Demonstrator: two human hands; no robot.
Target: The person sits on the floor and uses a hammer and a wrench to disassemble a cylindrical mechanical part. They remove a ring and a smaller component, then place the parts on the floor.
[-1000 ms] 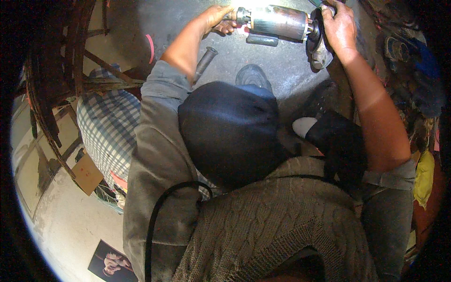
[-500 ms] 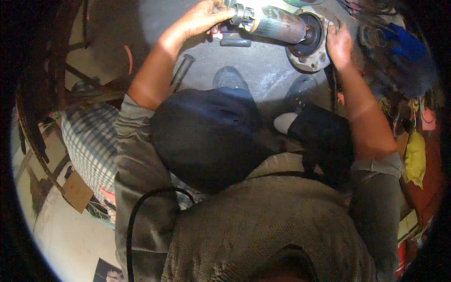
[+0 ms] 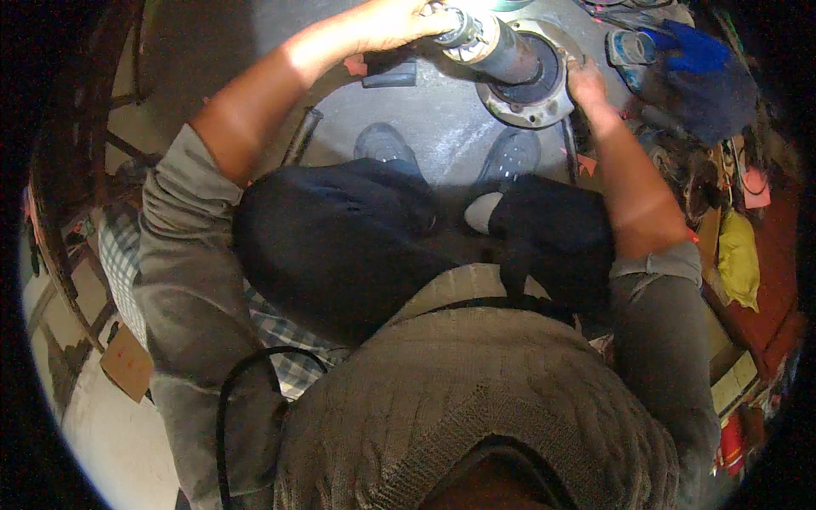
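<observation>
While a dark rod point(image 3: 302, 136) shows against the grey floor point(image 3: 446, 132) at left, a dark block point(image 3: 389, 75) lies to its right. Next, the left grip point(image 3: 404, 21) is wrapped around the collared end of the metal cylinder point(image 3: 514, 64), whose other end meets the dark centre of a round plate point(image 3: 552, 109). Beyond, the right grip point(image 3: 586, 83) clasps that plate's right edge, near a pale-blue container point(image 3: 633, 48) and a blue cloth-like bundle point(image 3: 701, 47).

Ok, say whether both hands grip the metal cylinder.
No: the left hand holds one end of the cylinder, while the right hand is at the round flange.
</observation>
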